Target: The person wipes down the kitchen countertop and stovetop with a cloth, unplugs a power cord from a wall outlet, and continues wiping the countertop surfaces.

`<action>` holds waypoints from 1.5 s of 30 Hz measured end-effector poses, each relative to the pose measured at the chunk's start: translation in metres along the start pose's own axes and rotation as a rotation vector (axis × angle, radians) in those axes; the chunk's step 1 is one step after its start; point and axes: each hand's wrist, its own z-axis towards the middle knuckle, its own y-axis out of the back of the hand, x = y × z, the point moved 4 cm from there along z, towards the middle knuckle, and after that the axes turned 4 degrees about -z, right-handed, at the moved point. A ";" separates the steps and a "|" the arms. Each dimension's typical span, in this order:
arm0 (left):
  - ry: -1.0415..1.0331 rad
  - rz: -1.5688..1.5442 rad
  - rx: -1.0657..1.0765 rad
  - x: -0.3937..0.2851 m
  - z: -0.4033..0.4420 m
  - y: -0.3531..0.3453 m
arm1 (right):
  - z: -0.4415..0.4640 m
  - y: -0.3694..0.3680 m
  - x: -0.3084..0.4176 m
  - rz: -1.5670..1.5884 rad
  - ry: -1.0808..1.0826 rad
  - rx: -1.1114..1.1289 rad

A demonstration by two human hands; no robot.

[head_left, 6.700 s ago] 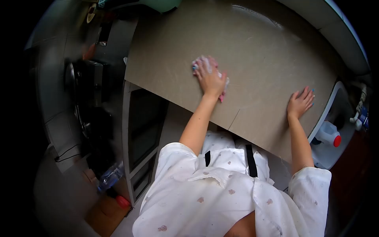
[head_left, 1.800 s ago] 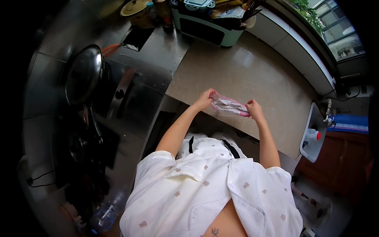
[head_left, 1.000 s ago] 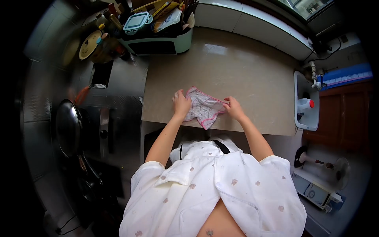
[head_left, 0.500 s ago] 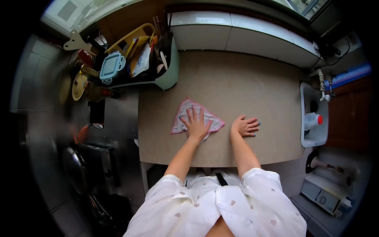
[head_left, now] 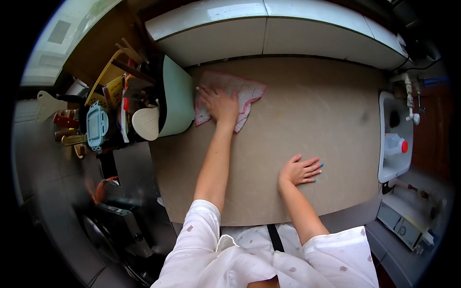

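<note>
A pale cloth with a pink edge (head_left: 249, 92) lies spread on the beige countertop (head_left: 269, 144), near its back left corner beside the green organizer. My left hand (head_left: 220, 104) rests palm down on the cloth with its fingers spread, pressing it flat rather than gripping it. Further right and nearer the front edge, my right hand (head_left: 301, 171) lies flat on the bare counter, fingers apart, holding nothing.
A green organizer (head_left: 176, 98) full of utensils and a blue-lidded box (head_left: 97, 126) stands at the left. At the right is a white sink (head_left: 382, 163) with a red-capped jug (head_left: 394, 145). A white tiled ledge (head_left: 307, 41) runs along the back. A dark stove (head_left: 125, 230) is at lower left.
Both hands let go of the cloth's ends, and it was laid on the counter. My left hand and the cloth have since moved toward the back left. My right hand remains flat on the counter.
</note>
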 end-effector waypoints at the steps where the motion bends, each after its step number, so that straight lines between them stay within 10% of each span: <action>1: 0.010 0.020 -0.023 0.005 0.008 0.001 | 0.000 0.001 0.001 -0.006 0.006 0.005; 6: -0.064 -0.101 -0.091 -0.019 0.043 -0.011 | 0.001 0.000 0.001 0.014 0.019 -0.007; 12: -0.468 -0.267 0.355 -0.053 -0.095 0.043 | 0.002 0.000 0.003 0.045 0.046 -0.012; 21: 0.458 0.228 0.182 0.143 -0.139 0.103 | -0.001 0.005 0.005 0.032 0.026 -0.010; 32: -0.136 -0.205 0.395 0.003 -0.179 0.089 | 0.000 0.006 0.004 0.039 0.005 -0.031; 39: 0.498 0.256 0.100 0.250 -0.168 0.116 | 0.000 0.010 0.009 0.047 0.087 -0.024; 45: 0.456 0.140 0.163 0.184 -0.118 0.101 | 0.000 0.013 0.011 0.042 0.118 0.001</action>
